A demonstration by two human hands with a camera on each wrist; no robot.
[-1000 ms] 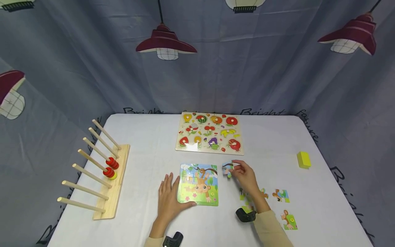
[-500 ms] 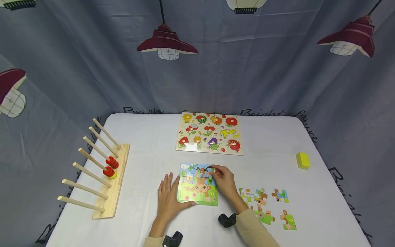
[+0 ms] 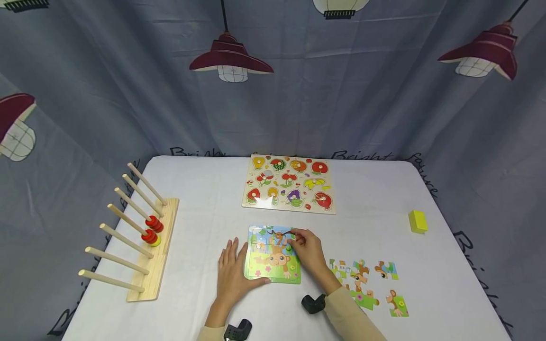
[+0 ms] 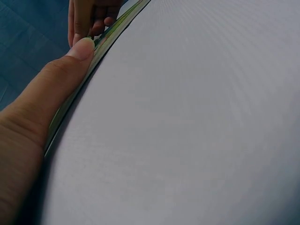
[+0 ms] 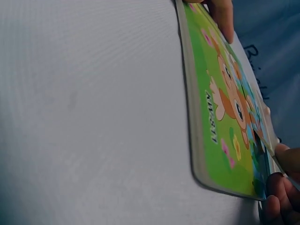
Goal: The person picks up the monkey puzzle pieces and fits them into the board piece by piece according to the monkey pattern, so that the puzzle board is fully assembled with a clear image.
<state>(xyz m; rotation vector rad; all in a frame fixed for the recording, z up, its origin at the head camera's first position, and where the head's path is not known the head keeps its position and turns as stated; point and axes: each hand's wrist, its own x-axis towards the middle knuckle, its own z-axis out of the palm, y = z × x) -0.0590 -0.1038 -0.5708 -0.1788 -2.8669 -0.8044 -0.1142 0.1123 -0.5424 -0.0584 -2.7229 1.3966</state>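
Observation:
A square monkey puzzle board (image 3: 273, 265) lies on the table. My left hand (image 3: 232, 274) rests at its left side, fingers straight and thumb along the lower edge. In the left wrist view the thumb (image 4: 82, 49) touches the board's edge. My right hand (image 3: 311, 251) is over the board's upper right corner and pinches a puzzle piece, mostly hidden by the fingers. In the right wrist view the piece (image 5: 272, 152) stands tilted, its lower edge at the board's surface. Whether it sits in its slot I cannot tell.
Several loose puzzle pieces (image 3: 364, 299) lie right of the right forearm. A fruit peg puzzle (image 3: 290, 183) lies behind the board. To the left stands a wooden peg rack (image 3: 164, 255) with red and yellow rings (image 3: 154, 223). A yellow block (image 3: 418, 221) sits far right.
My right hand has carried the puzzle piece left from beside the board to its upper right corner, and has barely moved in the last half second. The left hand has stayed put.

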